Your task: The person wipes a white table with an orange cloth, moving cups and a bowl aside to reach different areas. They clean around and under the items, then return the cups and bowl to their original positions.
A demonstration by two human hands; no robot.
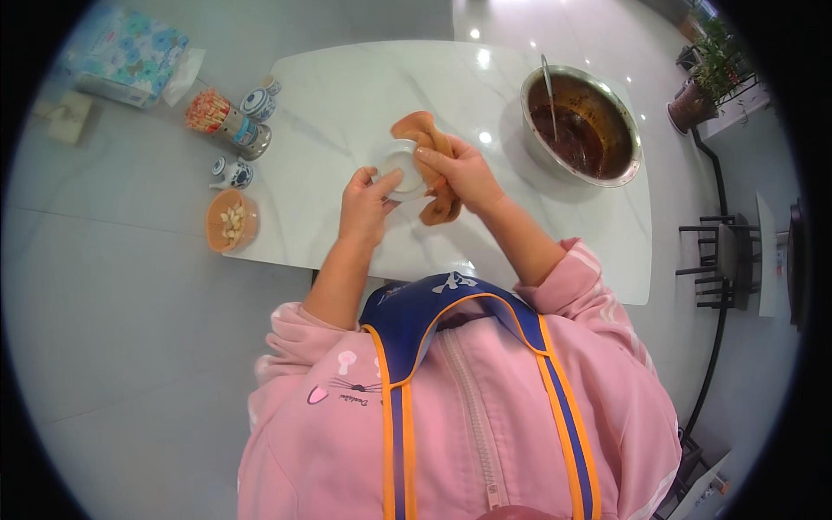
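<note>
Above the middle of the marble-look table, my left hand (368, 198) grips the left edge of a small white dish (400, 158), thumb over its rim. My right hand (468, 176) is closed on an orange-brown cloth (445, 208), pressing it against the dish's right side with the thumb on top. Folds of the cloth stick out above and below my right fingers. Most fingertips of both hands are hidden behind the dish and the cloth.
A large metal bowl (626, 176) of dark red sauce with a spoon (549, 95) stands at the right. Along the left edge are an orange tub of garlic cloves (232, 224), a small blue-and-white teapot (232, 173), a holder of chopsticks (227, 123), a lidded jar (257, 104) and a tissue pack (126, 54).
</note>
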